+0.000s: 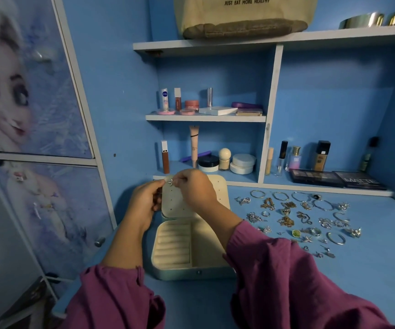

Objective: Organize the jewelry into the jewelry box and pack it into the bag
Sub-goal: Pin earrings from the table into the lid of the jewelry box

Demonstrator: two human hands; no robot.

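Over the open box (191, 248) on the blue counter (334, 281), we've got both hands up at the lid (177, 200). Our left hand (144, 205) and right hand (196, 188) both pinch a small silver earring (170, 182) between the fingertips, right at the top edge of the lid, which stands upright and has little holes in it. We can't tell whether the earring's post is in a hole or not. The box base shows cream ring rolls on the left and a plain compartment on the right.

The rest of the jewelry (298, 217) lies spread out on the counter to the right of the box: bangles, chains, rings, studs, all apart from the box.

The bag (241, 15) sits on the top shelf (215, 45), cream canvas, printed "JUST EAT MORE HEALTHY".

Readable stuff on the shelves: a Nivea stick (164, 98) on the middle shelf, a palette (360, 181) marked "MATTE" at the back of the counter, and a small bottle (295, 159) with "SB" on it. Other labels are too blurry to read.
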